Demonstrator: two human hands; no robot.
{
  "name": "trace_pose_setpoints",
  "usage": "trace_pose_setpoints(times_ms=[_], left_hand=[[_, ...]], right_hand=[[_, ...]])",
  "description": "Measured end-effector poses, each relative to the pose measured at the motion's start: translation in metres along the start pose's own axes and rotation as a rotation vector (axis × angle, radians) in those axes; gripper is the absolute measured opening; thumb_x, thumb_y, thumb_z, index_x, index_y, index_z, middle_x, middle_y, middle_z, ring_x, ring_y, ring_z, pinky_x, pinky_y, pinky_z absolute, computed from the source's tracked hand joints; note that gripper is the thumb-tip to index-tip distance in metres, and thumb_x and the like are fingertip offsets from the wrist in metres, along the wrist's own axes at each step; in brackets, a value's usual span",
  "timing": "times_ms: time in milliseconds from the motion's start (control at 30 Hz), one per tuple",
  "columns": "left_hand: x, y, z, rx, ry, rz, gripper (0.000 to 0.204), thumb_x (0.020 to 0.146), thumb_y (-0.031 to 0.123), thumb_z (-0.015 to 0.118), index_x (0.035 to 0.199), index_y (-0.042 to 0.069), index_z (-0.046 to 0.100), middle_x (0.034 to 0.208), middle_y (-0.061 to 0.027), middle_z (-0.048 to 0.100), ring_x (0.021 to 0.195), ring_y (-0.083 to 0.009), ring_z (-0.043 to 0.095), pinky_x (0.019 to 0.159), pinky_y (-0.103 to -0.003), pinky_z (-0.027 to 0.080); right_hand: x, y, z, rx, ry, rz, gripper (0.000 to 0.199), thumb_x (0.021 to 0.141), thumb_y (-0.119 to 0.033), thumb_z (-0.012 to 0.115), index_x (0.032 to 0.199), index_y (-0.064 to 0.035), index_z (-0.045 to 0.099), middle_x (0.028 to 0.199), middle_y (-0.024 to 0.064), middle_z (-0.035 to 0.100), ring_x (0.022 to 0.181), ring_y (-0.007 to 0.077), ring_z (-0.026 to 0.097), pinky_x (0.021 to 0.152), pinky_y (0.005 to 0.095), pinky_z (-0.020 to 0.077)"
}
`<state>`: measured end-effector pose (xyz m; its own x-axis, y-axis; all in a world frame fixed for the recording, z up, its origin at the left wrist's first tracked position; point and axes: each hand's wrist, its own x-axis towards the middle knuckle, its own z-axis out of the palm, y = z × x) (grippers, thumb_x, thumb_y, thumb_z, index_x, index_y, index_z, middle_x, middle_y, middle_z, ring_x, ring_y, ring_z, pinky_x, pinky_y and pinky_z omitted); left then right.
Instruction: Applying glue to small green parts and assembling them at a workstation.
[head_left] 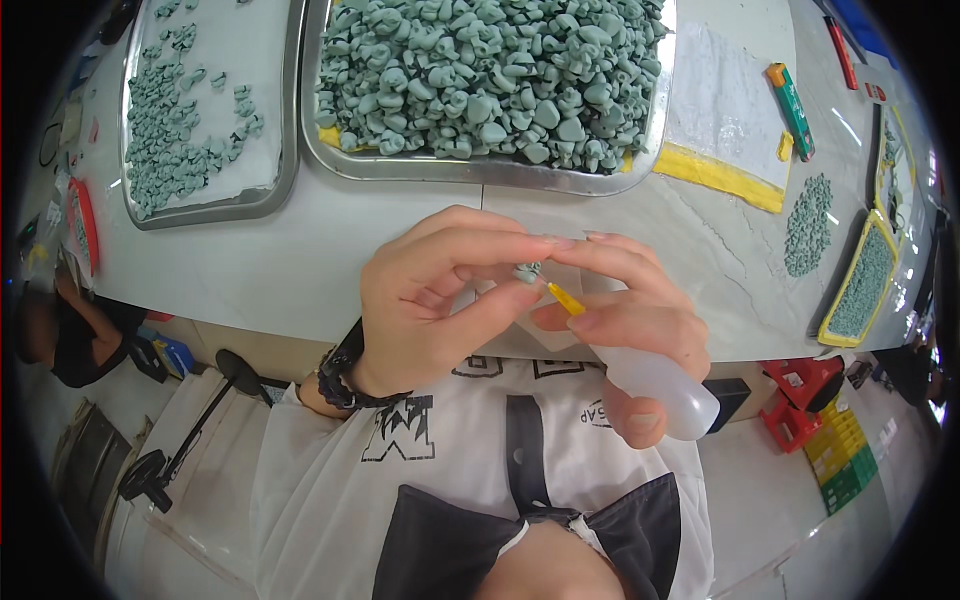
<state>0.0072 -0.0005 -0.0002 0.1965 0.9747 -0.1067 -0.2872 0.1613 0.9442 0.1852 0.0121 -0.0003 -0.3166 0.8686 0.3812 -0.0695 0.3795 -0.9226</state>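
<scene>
Just above the front edge of the table, my left hand (430,295) pinches a small grey-green moulded piece (527,271) between thumb and fingertips. My right hand (650,305) is wrapped round a translucent white squeeze bottle (665,390). The bottle's yellow nozzle (566,298) ends in a thin tip at the piece; whether it touches cannot be made out. Both hands' fingertips meet above the piece and partly hide it.
A metal tray (470,172) heaped with grey-green pieces stands ahead, with a sparser tray (215,212) to its left. On the right lie a green box cutter (791,112), a loose pile of pieces (809,225) and a yellow-rimmed tray (828,337). Red stools (795,400) stand below.
</scene>
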Motion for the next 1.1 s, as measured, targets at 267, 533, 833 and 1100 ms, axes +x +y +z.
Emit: trace_pose_setpoints(times_ms=[267, 533, 833, 1100], left_hand=[[0.0007, 0.0017, -0.0003, 0.003, -0.016, -0.012, 0.031, 0.075, -0.015, 0.057, 0.104, -0.006, 0.059, 0.103, -0.0137, 0.055, 0.084, -0.0119, 0.058, 0.068, -0.021, 0.049], [-0.0010, 0.0007, -0.0006, -0.045, -0.019, -0.014, 0.030, 0.077, -0.014, 0.056, 0.105, -0.006, 0.058, 0.103, -0.0141, 0.054, 0.085, -0.0125, 0.059, 0.070, -0.021, 0.050], [-0.0015, -0.0029, 0.0001, -0.105, -0.018, -0.023, 0.032, 0.076, -0.014, 0.056, 0.107, -0.006, 0.056, 0.102, -0.0133, 0.055, 0.086, -0.0134, 0.060, 0.072, -0.023, 0.050], [-0.0014, -0.0019, -0.0006, -0.104, -0.028, -0.024, 0.031, 0.075, -0.015, 0.056, 0.105, -0.006, 0.056, 0.103, -0.0142, 0.055, 0.086, -0.0148, 0.061, 0.073, -0.024, 0.052]], right_hand=[[-0.0020, -0.0003, 0.0010, 0.042, 0.040, -0.014, 0.051, 0.089, -0.048, 0.042, 0.090, 0.0001, 0.057, 0.073, 0.0137, 0.064, 0.094, 0.0399, 0.061, 0.078, 0.0498, 0.0452], [-0.0035, -0.0033, -0.0011, 0.023, 0.028, 0.015, 0.052, 0.089, -0.049, 0.040, 0.090, 0.0003, 0.057, 0.072, 0.0138, 0.064, 0.094, 0.0404, 0.060, 0.078, 0.0509, 0.0450], [-0.0027, -0.0018, -0.0018, 0.008, -0.017, -0.002, 0.051, 0.088, -0.049, 0.038, 0.091, -0.0012, 0.055, 0.069, 0.0154, 0.064, 0.094, 0.0418, 0.060, 0.081, 0.0529, 0.0418], [-0.0053, -0.0038, -0.0048, 0.027, -0.055, 0.022, 0.047, 0.087, -0.049, 0.036, 0.092, -0.0038, 0.050, 0.060, 0.0174, 0.062, 0.091, 0.0453, 0.059, 0.085, 0.0563, 0.0367]])
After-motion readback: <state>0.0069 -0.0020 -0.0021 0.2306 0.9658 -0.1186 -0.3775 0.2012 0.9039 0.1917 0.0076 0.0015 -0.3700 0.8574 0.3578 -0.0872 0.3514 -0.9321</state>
